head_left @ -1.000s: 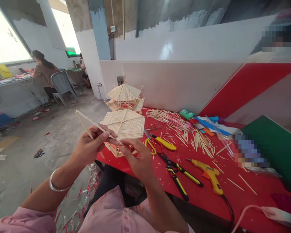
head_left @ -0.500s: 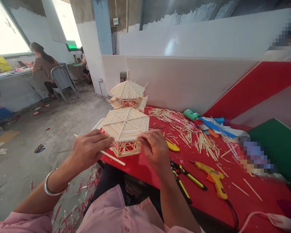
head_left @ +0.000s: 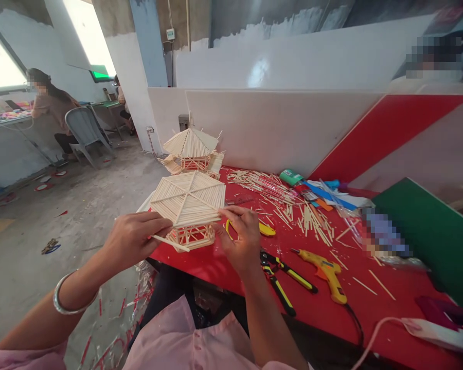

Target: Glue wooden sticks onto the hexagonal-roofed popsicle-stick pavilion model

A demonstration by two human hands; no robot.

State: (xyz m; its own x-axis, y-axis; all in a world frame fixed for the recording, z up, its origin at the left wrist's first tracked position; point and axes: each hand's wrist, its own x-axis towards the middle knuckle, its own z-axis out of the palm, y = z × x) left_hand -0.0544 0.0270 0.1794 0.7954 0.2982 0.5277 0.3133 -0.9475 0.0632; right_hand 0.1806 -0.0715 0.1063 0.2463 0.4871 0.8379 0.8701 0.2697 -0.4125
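A six-sided pavilion model (head_left: 189,198) built of thin wooden sticks stands on the red table's near left part. Its flat roof is divided by ribs meeting in the middle, above an open lattice base. My left hand (head_left: 133,234) is closed at the left front roof edge. A loose wooden stick (head_left: 173,243) sticks out from under its fingers, slanting across the lattice. At the right front corner, my right hand (head_left: 239,234) has its fingers on the roof's rim and its thumb lower, in front of the edge. Behind stands a taller stick pavilion (head_left: 191,144) with a pointed roof.
Loose sticks (head_left: 258,185) lie scattered across the red table (head_left: 312,318). Right of my hand are cutting pliers (head_left: 281,275), a yellow glue gun (head_left: 326,272) with its cord and a yellow-handled tool (head_left: 267,229). A green board (head_left: 416,236) leans right. A person (head_left: 52,110) sits far left.
The view has shifted slightly right. The stick under my left hand has slid back and protrudes less. My right thumb and fingers are spread farther apart at the roof's corner.
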